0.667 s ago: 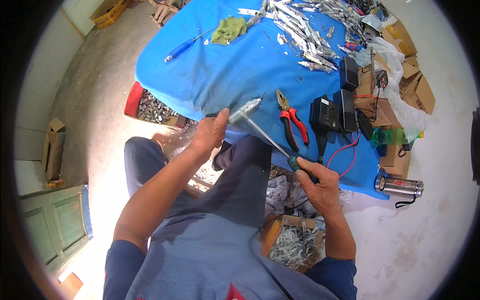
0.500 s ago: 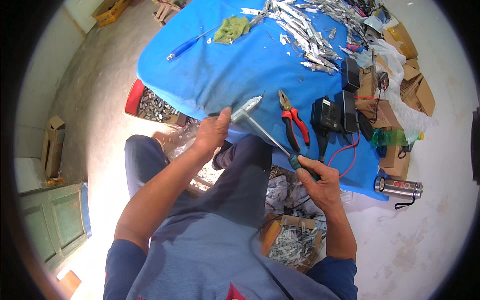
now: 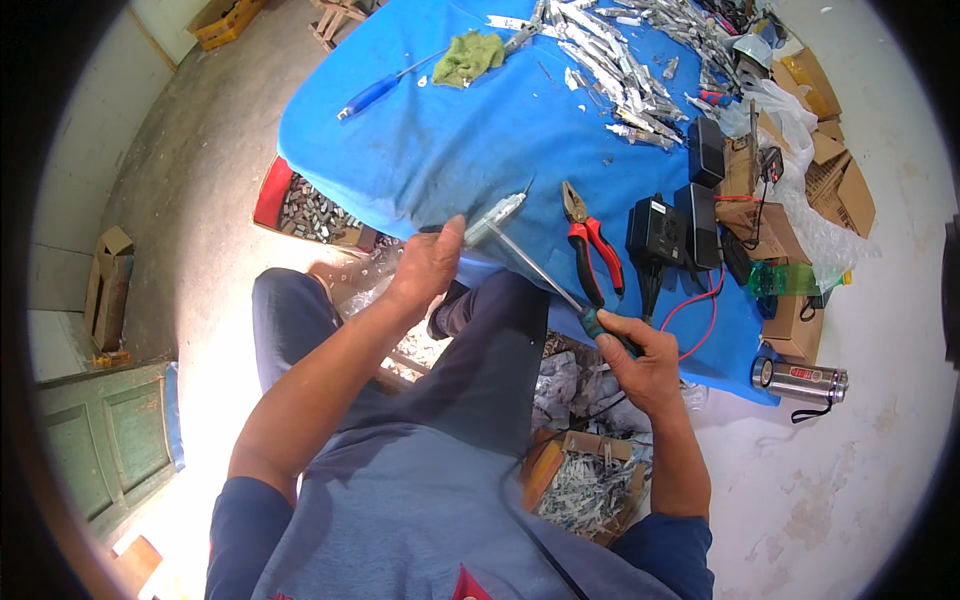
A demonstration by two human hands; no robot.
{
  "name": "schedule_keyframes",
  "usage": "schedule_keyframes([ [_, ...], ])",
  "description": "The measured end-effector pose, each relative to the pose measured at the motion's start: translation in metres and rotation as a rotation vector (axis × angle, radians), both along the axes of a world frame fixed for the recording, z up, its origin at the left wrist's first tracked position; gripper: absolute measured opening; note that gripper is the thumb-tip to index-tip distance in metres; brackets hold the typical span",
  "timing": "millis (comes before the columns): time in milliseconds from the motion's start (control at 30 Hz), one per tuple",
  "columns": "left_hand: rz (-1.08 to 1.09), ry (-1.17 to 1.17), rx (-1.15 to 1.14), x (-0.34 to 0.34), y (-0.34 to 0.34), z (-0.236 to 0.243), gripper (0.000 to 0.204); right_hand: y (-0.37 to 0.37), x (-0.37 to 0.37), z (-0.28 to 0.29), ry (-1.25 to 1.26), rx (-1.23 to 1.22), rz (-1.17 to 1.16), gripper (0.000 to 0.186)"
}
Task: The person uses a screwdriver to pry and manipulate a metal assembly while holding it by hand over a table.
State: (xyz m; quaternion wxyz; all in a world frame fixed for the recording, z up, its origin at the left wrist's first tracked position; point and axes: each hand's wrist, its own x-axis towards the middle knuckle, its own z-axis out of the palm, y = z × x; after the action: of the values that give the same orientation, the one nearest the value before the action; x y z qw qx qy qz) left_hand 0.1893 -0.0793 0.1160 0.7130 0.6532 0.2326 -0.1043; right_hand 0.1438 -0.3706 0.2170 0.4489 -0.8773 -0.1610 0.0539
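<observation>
My left hand (image 3: 430,265) is closed around a slim white part (image 3: 497,215), which has a thin dark wire sticking out of its far end. In my right hand (image 3: 643,362) is a screwdriver (image 3: 540,272) with a dark green handle and a long metal shaft. Its tip meets the side of the white part near my left fingers; the exact contact is too small to make out. Both hands are over the near edge of the blue-covered table (image 3: 400,150). Red-and-black pliers (image 3: 592,245) lie just beyond the screwdriver, jaws pointing away.
Far back lies a pile of similar white parts (image 3: 620,75), beside a green cloth (image 3: 468,60) and a blue-handled screwdriver (image 3: 368,97). Black adapters (image 3: 657,232) with red wire, plus a steel flask (image 3: 800,380), line the right. Below are a red-sided box (image 3: 268,195) and a scrap-filled carton (image 3: 590,485).
The whole view has shifted very slightly. Both hands keep their grips, and the screwdriver tip stays against the white part.
</observation>
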Motion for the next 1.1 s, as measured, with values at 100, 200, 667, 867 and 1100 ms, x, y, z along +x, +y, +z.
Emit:
schedule_keyframes([
  [100, 0.004, 0.024, -0.111, -0.002, 0.002, 0.007, 0.052, -0.009, 0.007, -0.007, 0.391, 0.169, -0.136, 0.029],
  [200, 0.008, 0.016, -0.110, -0.002, 0.001, 0.005, 0.051, -0.013, 0.011, -0.020, 0.633, 0.446, -0.224, 0.030],
  [667, -0.016, -0.006, -0.092, -0.002, 0.004, 0.006, 0.052, -0.002, 0.004, 0.001, 0.135, -0.004, -0.044, 0.029],
  [867, -0.024, -0.009, -0.051, -0.001, 0.004, 0.004, 0.058, -0.009, 0.007, -0.008, 0.318, 0.194, -0.065, 0.031],
  [1100, -0.011, -0.014, 0.028, 0.000, 0.003, 0.004, 0.059, -0.014, 0.009, -0.027, 0.642, 0.469, -0.173, 0.032],
])
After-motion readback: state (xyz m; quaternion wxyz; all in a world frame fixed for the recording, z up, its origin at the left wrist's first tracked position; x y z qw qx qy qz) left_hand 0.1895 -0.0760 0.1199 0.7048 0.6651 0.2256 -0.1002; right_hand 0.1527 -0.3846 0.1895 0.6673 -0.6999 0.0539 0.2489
